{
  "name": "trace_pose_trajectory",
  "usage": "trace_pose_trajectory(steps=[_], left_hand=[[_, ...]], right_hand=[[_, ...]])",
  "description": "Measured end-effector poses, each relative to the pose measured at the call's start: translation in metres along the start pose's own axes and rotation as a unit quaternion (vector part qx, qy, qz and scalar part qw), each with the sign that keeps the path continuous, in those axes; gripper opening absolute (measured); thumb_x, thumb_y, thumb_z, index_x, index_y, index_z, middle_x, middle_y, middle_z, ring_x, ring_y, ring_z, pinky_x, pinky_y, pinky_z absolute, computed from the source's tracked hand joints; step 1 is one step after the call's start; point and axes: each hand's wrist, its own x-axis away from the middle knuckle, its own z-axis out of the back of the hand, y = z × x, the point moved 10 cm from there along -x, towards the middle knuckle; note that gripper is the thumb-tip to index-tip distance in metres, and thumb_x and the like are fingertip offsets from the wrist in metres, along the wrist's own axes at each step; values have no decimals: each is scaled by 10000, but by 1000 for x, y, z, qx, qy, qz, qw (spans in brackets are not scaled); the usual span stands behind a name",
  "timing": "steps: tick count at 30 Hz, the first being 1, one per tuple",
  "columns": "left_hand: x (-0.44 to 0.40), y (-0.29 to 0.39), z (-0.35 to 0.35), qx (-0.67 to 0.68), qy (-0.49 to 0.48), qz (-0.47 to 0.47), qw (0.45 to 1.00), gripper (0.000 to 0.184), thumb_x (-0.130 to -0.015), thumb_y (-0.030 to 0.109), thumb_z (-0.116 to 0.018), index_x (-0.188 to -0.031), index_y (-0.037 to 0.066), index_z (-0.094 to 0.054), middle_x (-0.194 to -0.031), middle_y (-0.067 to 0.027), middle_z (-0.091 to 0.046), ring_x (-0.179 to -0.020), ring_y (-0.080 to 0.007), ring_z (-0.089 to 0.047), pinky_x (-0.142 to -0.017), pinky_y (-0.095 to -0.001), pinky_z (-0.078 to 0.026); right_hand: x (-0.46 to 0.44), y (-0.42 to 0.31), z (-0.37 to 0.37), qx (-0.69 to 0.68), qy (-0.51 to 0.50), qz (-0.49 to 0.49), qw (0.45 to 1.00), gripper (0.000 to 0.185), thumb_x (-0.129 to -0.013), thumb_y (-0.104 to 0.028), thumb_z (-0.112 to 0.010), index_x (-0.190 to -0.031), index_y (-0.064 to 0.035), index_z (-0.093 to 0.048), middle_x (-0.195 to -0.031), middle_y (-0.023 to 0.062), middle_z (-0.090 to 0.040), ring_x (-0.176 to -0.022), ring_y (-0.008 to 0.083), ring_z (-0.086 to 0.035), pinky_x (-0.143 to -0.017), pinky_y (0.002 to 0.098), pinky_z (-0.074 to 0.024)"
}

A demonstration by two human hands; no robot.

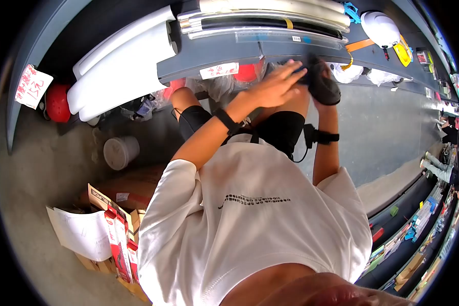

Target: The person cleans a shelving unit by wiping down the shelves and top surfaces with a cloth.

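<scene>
My left hand (280, 84) reaches across in front of the shelf, its fingers stretched out and slightly blurred. Its fingertips are beside a black rounded object (325, 87), and I cannot tell whether they touch it. My right hand (322, 102) grips this object from below, with most of its fingers hidden behind it. The object is smeared by motion, so its kind is unclear. Black straps with small devices circle both wrists.
On the shelf (209, 53) ahead lie white rolls (127, 66), clear-wrapped tubes and a white hard hat (380, 29). Below it are red helmets (57, 103) and plastic bags. A white bucket (121, 152) and cardboard boxes (99, 224) stand left. Stocked racks and a person (438, 168) are right.
</scene>
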Motion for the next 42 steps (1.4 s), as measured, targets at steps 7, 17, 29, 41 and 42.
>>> trace_pose_trajectory(steps=[7,17,29,41,42], left_hand=[[96,-127,91,-246,-32,284,926,493,-928,270,-606,-1367,51,-553,-1534,-193,-435,-1447,-365,-378,-1186,-598,-253],[64,-84,-25,316,-74,349,879,897,-866,405,-793,-1499,39,-274,-1158,-246,-636,-910,-265,-719,-798,-390,-598],[61,-110,-106,558,-79,432,704,671,-961,398,-688,-1439,24,-403,-1175,-219,-643,-970,-301,-729,-836,-367,-627],[124,-187,95,352,288,336,825,320,-1058,205,-537,-1279,-10,-452,-1075,-137,-635,-824,-198,-686,-719,-328,-639],[123,-192,91,368,305,307,823,335,-1054,194,-545,-1303,-19,-477,-1034,-102,-645,-809,-179,-671,-701,-306,-609]], right_hand=[[-50,157,-95,-550,-22,-237,800,428,-941,-411,-674,-1258,-128,-624,-1017,120,-714,-846,256,-706,-771,358,-575],[-27,5,-115,283,26,-69,956,523,-806,-384,-688,-1222,-68,-686,-1094,275,-697,-1015,446,-679,-901,502,-542],[-55,14,-132,335,-133,-121,925,571,-766,-411,-714,-1250,-108,-699,-1185,259,-682,-1125,432,-648,-1003,469,-510],[-14,-45,-280,220,-210,-150,941,481,-1002,-439,-468,-1455,-277,-469,-1180,254,-679,-1116,499,-612,-964,542,-490],[-14,-53,-276,240,-210,-150,936,441,-980,-371,-490,-1411,-291,-541,-1178,248,-680,-1111,474,-629,-959,539,-503]])
